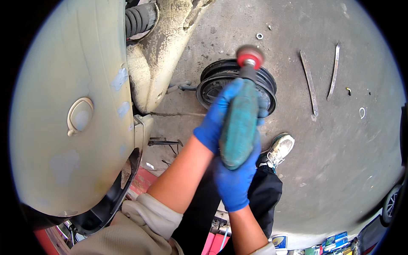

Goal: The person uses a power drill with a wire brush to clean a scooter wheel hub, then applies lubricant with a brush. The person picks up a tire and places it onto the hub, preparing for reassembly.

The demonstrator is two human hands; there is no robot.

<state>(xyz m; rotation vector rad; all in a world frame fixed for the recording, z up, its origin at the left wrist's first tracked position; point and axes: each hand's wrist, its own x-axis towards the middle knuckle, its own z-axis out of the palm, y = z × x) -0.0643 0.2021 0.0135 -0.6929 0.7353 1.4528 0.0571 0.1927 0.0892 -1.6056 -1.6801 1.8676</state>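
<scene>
Both my blue-gloved hands hold a teal power drill (239, 131) that points away from me. A round red and brown abrasive head (250, 57) is fitted at its front and looks blurred. My left hand (221, 112) wraps around the front of the drill's body. At the rear, my right hand (238, 182) closes around it from below, where the grip is hidden. Beneath the drill, a black steel wheel rim (207, 90) lies on the floor, partly covered by my left hand. The drill's head overlaps the rim's far edge in view; whether they touch, I cannot tell.
A cream scooter body (46, 106) with pale patches fills the left side. Two metal tyre levers (309, 83) lie on the grey floor to the right. Beyond the rim is a nut (259, 36). My shoe (281, 148) stands near the rim; boxes (335, 242) lie at lower right.
</scene>
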